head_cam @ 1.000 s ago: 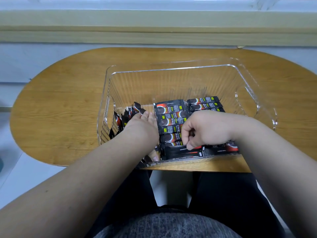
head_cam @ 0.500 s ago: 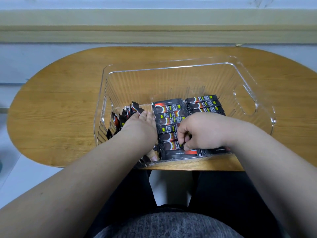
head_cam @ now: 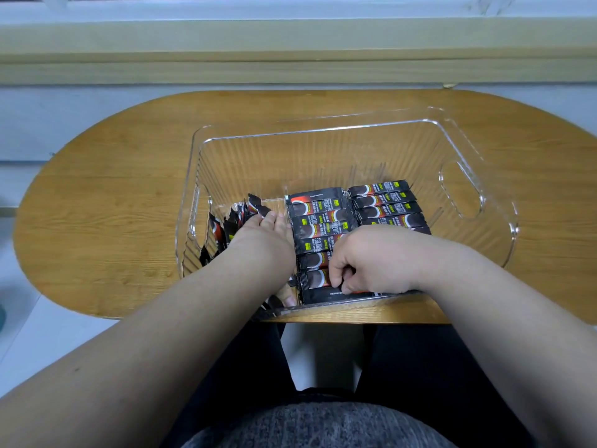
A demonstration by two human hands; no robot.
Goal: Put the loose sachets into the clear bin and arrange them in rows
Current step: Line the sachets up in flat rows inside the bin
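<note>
A clear ribbed bin stands on the wooden table, holding black sachets with red and white print. A middle row of sachets lies flat, and a right row lies beside it. Loose sachets stand jumbled at the bin's left side. My left hand rests flat on the jumbled sachets, fingers together, gripping nothing visible. My right hand is curled over the near end of the middle row, fingertips pinching the nearest sachet.
The oval wooden table runs under the bin, with bare wood to the left, right and behind. A window sill lies beyond it. The bin's near wall sits at the table's front edge, above my lap.
My right hand has slid a little leftward along the near end of the middle row. The left hand has stayed on the jumbled sachets.
</note>
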